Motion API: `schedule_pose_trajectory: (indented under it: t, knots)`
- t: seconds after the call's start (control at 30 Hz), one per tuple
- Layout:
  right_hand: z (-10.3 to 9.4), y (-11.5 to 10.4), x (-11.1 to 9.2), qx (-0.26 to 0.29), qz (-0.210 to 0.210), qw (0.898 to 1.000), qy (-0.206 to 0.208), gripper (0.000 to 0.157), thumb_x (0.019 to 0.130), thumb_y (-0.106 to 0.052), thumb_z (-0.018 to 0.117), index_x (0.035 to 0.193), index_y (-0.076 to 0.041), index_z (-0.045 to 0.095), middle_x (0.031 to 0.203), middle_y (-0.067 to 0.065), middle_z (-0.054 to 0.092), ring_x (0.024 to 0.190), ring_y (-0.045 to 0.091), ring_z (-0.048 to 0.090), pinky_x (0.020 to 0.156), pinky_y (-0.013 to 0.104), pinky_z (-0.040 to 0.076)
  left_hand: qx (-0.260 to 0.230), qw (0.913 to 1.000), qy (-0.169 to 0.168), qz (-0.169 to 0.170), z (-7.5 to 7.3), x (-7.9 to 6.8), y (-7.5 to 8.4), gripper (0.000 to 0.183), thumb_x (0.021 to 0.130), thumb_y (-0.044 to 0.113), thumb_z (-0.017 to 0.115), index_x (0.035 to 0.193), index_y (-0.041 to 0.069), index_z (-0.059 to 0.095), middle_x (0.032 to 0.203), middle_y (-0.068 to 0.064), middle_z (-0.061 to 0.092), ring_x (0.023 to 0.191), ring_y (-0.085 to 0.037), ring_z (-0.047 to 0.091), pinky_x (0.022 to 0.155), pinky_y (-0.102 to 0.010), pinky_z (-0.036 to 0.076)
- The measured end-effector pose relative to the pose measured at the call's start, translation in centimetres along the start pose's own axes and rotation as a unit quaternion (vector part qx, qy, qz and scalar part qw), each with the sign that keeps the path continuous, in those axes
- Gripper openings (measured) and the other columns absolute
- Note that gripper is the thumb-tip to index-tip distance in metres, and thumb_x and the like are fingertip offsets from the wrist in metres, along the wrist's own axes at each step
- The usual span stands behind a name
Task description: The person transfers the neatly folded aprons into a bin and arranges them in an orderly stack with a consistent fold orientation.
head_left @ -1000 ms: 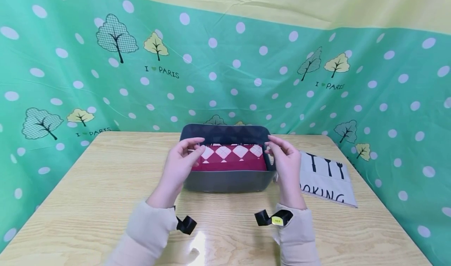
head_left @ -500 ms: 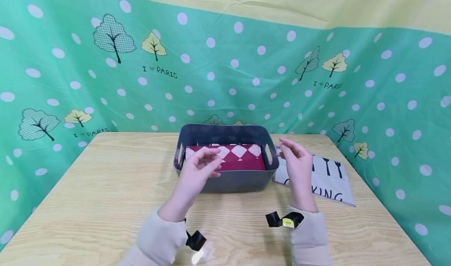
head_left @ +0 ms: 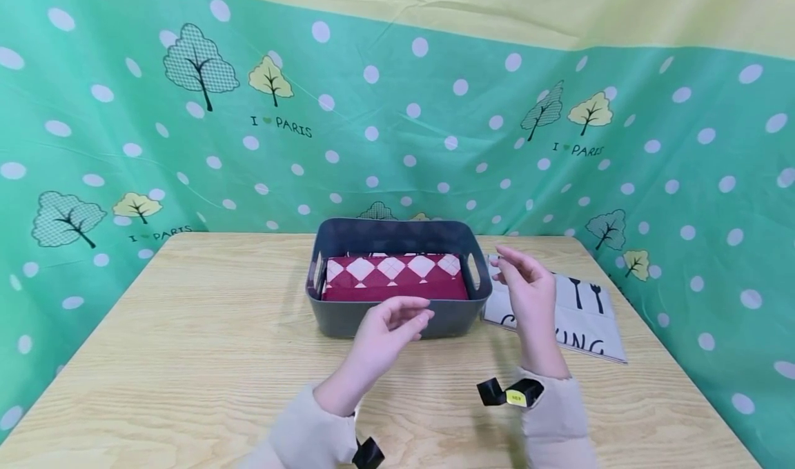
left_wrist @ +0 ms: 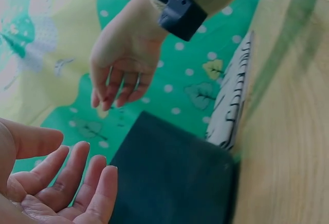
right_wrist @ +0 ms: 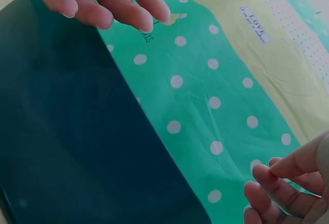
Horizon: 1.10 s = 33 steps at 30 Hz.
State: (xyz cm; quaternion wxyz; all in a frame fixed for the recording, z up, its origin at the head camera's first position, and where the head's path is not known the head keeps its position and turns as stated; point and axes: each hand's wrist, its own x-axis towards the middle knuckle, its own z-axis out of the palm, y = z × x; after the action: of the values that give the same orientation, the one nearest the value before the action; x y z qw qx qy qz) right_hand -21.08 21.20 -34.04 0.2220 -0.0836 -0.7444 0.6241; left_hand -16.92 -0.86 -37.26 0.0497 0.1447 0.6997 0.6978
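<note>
A dark grey plastic bin (head_left: pixel 338 317) with handle holes stands at the middle of the table. Inside it lies a folded dark red cloth (head_left: pixel 385 292) with a row of white diamonds. My left hand (head_left: pixel 390 331) hovers before the bin's front wall, fingers loosely bent and holding nothing. Off the bin's right end is my right hand (head_left: pixel 533 291), also holding nothing, its fingers relaxed. It overlaps a folded pale cloth (head_left: pixel 590 321) with black lettering and utensil prints. Both empty hands show in the left wrist view, the left one (left_wrist: pixel 67 183) nearer the camera.
The wooden table (head_left: pixel 186 358) reaches back to a green and yellow curtain (head_left: pixel 397 124) with dots and trees. Each wrist wears a black strap device, the right one (head_left: pixel 524 393) with a yellow label.
My left hand has moved from the bin's left side rightward and down to its front. My right hand has shifted right, away from the bin's right handle. The bin and cloths stay put.
</note>
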Motion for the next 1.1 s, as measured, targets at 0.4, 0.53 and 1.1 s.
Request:
schedule_pose_trajectory:
  t: [0.4, 0.53, 1.1]
  knots:
    - [-1.7, 1.3, 0.3, -0.074, 0.002, 0.997, -0.002, 0.027, 0.099, -0.015, 0.058, 0.123, -0.008, 0.069, 0.086, -0.02, 0.066, 0.076, -0.001, 0.064, 0.076, 0.011, 0.052, 0.034, 0.9992, -0.019, 0.005, 1.4, 0.1, -1.3, 0.031, 0.096, 0.015, 0.064, 0.124, 0.0, 0.064, 0.119, -0.017, 0.07, 0.108, -0.028, 0.067, 0.088, -0.018, 0.055]
    - [-2.4, 1.6, 0.5, -0.095, 0.008, 0.995, 0.005, 0.028, 0.099, -0.017, 0.058, 0.124, -0.01, 0.068, 0.093, -0.015, 0.066, 0.078, -0.001, 0.064, 0.076, 0.01, 0.051, 0.041, 0.999, -0.017, 0.008, 1.7, 0.3, -1.5, 0.031, 0.096, 0.015, 0.064, 0.123, 0.001, 0.065, 0.118, -0.016, 0.071, 0.109, -0.028, 0.067, 0.087, -0.014, 0.051]
    - [-5.3, 4.1, 0.6, -0.212, 0.026, 0.977, 0.012, 0.034, 0.1, -0.025, 0.056, 0.131, -0.011, 0.064, 0.112, 0.009, 0.065, 0.082, -0.003, 0.055, 0.069, 0.013, 0.045, 0.069, 0.9971, -0.032, 0.002, 3.3, 0.4, -2.9, 0.03, 0.095, 0.016, 0.065, 0.122, 0.003, 0.066, 0.117, -0.012, 0.071, 0.109, -0.025, 0.066, 0.089, -0.023, 0.055]
